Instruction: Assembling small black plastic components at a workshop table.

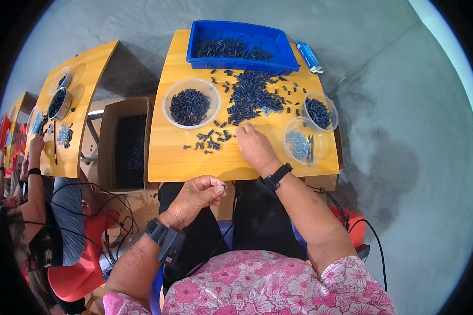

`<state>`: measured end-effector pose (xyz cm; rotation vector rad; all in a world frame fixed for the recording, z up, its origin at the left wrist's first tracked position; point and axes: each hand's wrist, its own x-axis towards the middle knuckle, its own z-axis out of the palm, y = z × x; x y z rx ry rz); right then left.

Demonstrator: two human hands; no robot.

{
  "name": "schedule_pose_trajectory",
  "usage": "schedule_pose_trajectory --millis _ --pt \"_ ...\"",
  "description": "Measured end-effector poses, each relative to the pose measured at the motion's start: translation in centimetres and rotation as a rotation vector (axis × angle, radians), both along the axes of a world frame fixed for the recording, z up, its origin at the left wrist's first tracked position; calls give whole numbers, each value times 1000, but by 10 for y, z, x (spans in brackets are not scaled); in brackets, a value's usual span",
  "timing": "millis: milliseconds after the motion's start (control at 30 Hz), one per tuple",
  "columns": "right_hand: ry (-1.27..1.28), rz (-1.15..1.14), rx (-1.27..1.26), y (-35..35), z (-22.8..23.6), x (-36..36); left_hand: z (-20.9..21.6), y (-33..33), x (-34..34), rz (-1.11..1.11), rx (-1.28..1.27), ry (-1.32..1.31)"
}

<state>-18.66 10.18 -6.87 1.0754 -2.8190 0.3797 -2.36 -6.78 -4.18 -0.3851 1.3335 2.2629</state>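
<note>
My left hand (198,197) is in front of the table's near edge, above my lap, pinching a small dark piece (224,185) between thumb and fingertips. On the table, my right hand (255,147) has its fingers bent down at the near side of a pile of small black plastic parts (249,94). Whether those fingers hold a part is hidden. A scatter of loose black parts (210,142) lies left of my right hand. Farther left stands a round clear tub (169,113) filled with similar black parts.
A blue tray (278,67) of dark parts stands at the far edge, a blue box (309,56) beside it. On the right are two clear bowls, one with black parts (318,113), one with small silvery pieces (298,144). A cardboard box (108,142) and another person's arm (35,197) are left.
</note>
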Motion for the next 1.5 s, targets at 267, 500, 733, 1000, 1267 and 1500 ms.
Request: schedule_pose_trajectory --millis 267,500,733,1000,1267,1500 --pt "26 114 -14 10 -1 9 9 6 1 13 -10 58" --pt "-61 108 -222 21 -7 13 17 12 7 29 -19 107" --pt "-475 36 -713 35 55 74 27 18 8 121 -71 117" --pt "-1055 165 -1083 55 102 106 54 36 13 147 -102 339" --pt "-935 271 -1023 51 111 117 63 44 26 157 -176 452" --pt "-854 271 -935 55 108 116 61 46 28 142 -180 441"
